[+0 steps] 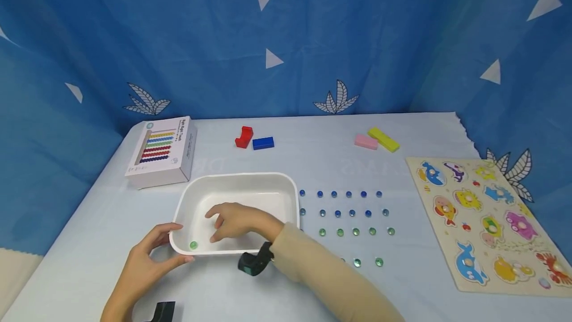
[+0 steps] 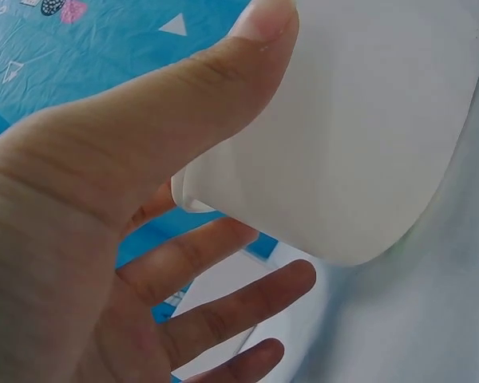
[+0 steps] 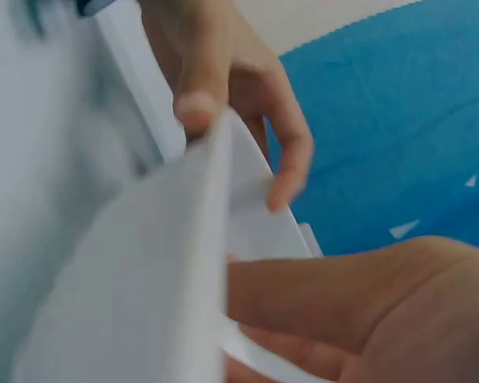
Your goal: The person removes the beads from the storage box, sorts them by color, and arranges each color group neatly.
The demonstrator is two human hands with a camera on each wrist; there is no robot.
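A white rectangular tray (image 1: pixel 277 198) stands on the table in the head view, with one green glass bead (image 1: pixel 193 245) in its front left corner. My left hand (image 1: pixel 145 262) grips that corner, the thumb at the front rim and the forefinger on the left rim. In the left wrist view the thumb (image 2: pixel 223 76) lies along the tray's outer wall. Over the tray's inside reaches my right hand (image 1: pixel 237 220), forefinger and thumb apart and pointing left, nothing visible between them. The other fingers are partly hidden beneath it.
Right of the tray lie rows of blue beads (image 1: pixel 348 194) and green beads (image 1: pixel 356 231), partly covered by the right sleeve (image 1: pixel 321 267). A boxed abacus (image 1: pixel 183 150), red block (image 1: pixel 244 137), blue block (image 1: pixel 263 143), pink block (image 1: pixel 366 141), yellow block (image 1: pixel 383 139) and picture puzzle (image 1: pixel 473 232) surround them.
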